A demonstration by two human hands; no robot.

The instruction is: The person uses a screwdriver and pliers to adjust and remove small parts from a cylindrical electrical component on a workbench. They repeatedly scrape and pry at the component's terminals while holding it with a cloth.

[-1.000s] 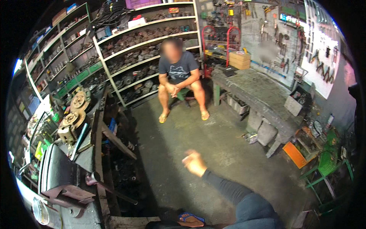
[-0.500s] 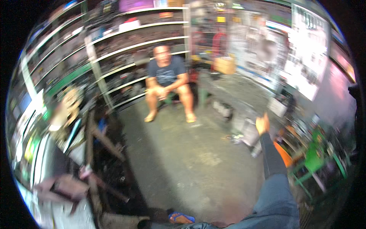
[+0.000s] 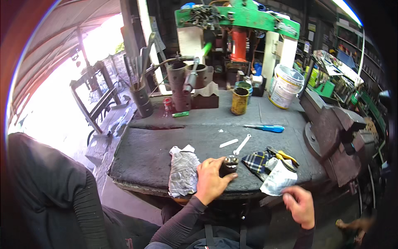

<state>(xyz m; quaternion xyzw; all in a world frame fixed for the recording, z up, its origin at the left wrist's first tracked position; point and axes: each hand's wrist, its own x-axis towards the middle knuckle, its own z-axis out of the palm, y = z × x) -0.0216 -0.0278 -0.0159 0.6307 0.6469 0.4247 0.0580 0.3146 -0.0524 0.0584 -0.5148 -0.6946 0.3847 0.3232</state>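
Observation:
On the near part of the dark workbench (image 3: pixel 141 159), a short dark cylindrical metal part with a shiny top (image 3: pixel 230 162) stands upright. My left hand (image 3: pixel 212 179) is wrapped round its side, thumb in front. A crumpled grey rag (image 3: pixel 183 172) lies just left of that hand. Beyond the part are an open-end wrench (image 3: pixel 243 144) and a small white strip (image 3: pixel 229 143). My right hand (image 3: pixel 300 205) hangs off the bench's front edge with curled fingers; whatever is inside them is hidden. Near its fingertips lies a white cloth (image 3: pixel 280 178), beside a plaid cloth (image 3: pixel 257 161) and yellow-handled pliers (image 3: pixel 287 157).
A blue screwdriver (image 3: pixel 269 128) lies farther back. Behind it stand a yellow can (image 3: pixel 239 101), a white bucket (image 3: pixel 286 87) and metal cylinders (image 3: pixel 179 85). A large vise (image 3: pixel 336 133) is on the right, a green press frame (image 3: pixel 244 18) at the back. Someone's dark-clothed shoulder (image 3: pixel 45 178) shows at left.
The view has swung from a room with shelves and a seated person to the workbench. An arm pointed outward before; now my left hand grips the metal part and my right is curled.

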